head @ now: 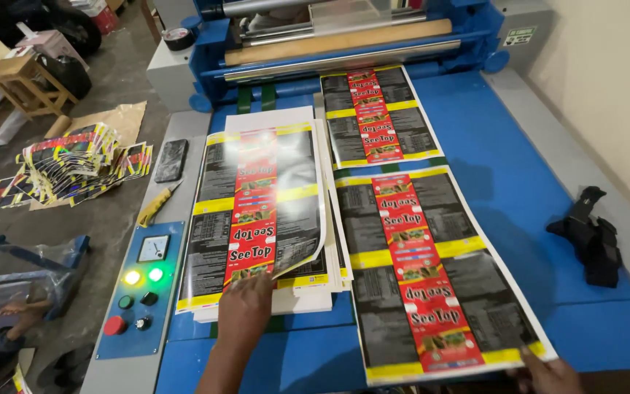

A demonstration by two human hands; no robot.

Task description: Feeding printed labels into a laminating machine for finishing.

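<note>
My left hand (244, 310) pinches the near edge of the top glossy printed sheet (257, 204) on a stack (271, 295) at the left of the blue machine bed; that sheet's right corner curls up. My right hand (548, 373) holds the near right corner of a long black, red and yellow printed sheet (421, 270) lying flat on the bed. A further printed sheet (375, 117) runs ahead of it under the machine's rollers (337, 45).
A control panel (140, 288) with a gauge, lit green lamps and a red button sits at the left. A phone (171, 160) and a yellow knife (156, 205) lie beside it. A black cloth (590, 237) rests at the right. Printed sheets (82, 164) are piled on the floor.
</note>
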